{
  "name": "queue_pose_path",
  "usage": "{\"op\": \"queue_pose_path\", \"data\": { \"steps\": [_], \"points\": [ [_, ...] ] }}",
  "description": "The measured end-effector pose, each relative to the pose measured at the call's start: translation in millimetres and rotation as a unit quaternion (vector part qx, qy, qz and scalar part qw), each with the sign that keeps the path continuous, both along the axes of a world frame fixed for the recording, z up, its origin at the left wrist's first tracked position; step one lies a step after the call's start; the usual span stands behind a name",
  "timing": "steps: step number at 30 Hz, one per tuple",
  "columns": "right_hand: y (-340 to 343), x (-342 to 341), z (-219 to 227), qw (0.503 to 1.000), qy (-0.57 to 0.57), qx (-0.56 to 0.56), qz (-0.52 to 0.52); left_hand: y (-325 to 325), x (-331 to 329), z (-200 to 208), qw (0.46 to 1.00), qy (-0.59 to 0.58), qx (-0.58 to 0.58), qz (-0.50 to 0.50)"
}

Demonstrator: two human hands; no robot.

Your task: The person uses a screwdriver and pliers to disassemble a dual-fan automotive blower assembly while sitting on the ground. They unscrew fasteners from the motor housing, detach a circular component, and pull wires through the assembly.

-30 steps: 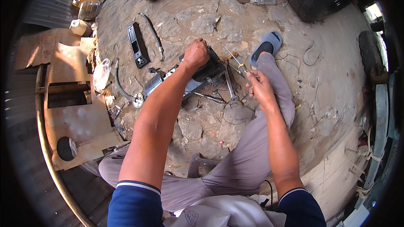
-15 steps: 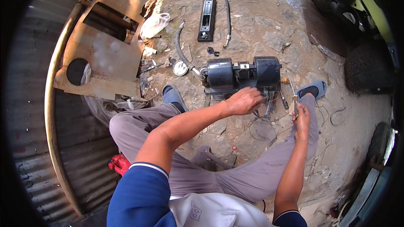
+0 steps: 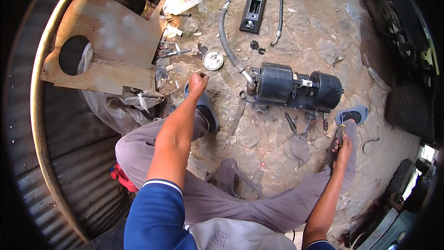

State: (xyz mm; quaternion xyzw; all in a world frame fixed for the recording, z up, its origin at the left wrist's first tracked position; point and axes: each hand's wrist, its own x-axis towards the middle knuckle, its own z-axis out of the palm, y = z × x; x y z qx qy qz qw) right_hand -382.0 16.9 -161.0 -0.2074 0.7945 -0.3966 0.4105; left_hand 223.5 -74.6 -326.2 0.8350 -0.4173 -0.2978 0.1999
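My left hand (image 3: 199, 82) is above my left foot, just below a round lid-like tin (image 3: 213, 60) that holds several small screws or bolts. Its fingers are pinched together; whatever is in them is too small to make out. My right hand (image 3: 342, 151) is closed around the handle of a screwdriver (image 3: 342, 115), held over my right leg with its thin shaft pointing up. That tip comes close to the right end of a black double blower unit (image 3: 275, 82), which lies on the ground between my feet. A grey hose (image 3: 226, 41) runs up from its left side.
Beyond the blower lie a black rectangular panel (image 3: 254, 7) and a thin black hose (image 3: 280, 14). Hand tools, one a dark-handled screwdriver (image 3: 290, 121), lie near the blower. A rusty sheet (image 3: 111, 37) and a plastic bag (image 3: 185, 0) are at left, a tyre (image 3: 409, 111) at right.
My left hand has moved left, from in front of the blower to beside the tin. The view has shifted, so the blower appears farther right. My right hand still grips the screwdriver.
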Motion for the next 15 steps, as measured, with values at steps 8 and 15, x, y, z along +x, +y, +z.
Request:
{"op": "queue_pose_path", "data": {
  "steps": [8, 15],
  "points": [
    [-16, 6, 10, 0.999, -0.018, 0.020, -0.029, -54, -18, -45, 0.998, -0.020, -0.013, 0.051],
    [-27, 11, 10, 0.999, -0.015, 0.031, -0.027, -73, -7, -66, 0.994, -0.059, -0.016, 0.086]
  ]
}}
